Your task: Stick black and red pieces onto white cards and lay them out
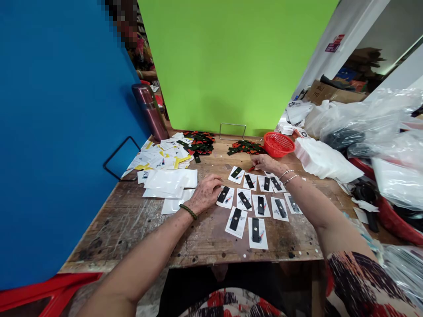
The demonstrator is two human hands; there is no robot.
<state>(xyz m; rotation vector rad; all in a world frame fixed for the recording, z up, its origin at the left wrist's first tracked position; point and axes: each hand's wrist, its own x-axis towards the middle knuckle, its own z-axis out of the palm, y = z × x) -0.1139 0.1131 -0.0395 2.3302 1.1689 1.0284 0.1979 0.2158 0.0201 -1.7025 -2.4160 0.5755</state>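
Note:
My right hand (264, 163) reaches to the back of the rows, its fingers pinched on a small red piece (252, 168). The piece's exact kind is too small to tell. Lower and to the left, my left hand (209, 192) rests on the table, fingers loosely spread at the edge of a white printed card (228, 203). A dark flat strip (224, 194) with a round silvery spot lies on that card. Several more such cards, each bearing a dark strip (261, 205), lie in uneven rows between and below my hands. Part of the back row is hidden by my right forearm.
Behind the cards lie two heaps of dark-green and red pieces (202, 143) beside a red plastic basket (279, 145). White pouches (168, 182), loose printed cards (155, 156) and a flask (150, 112) stand left. A white stack (325, 160) and plastic bags (380, 119) crowd the right.

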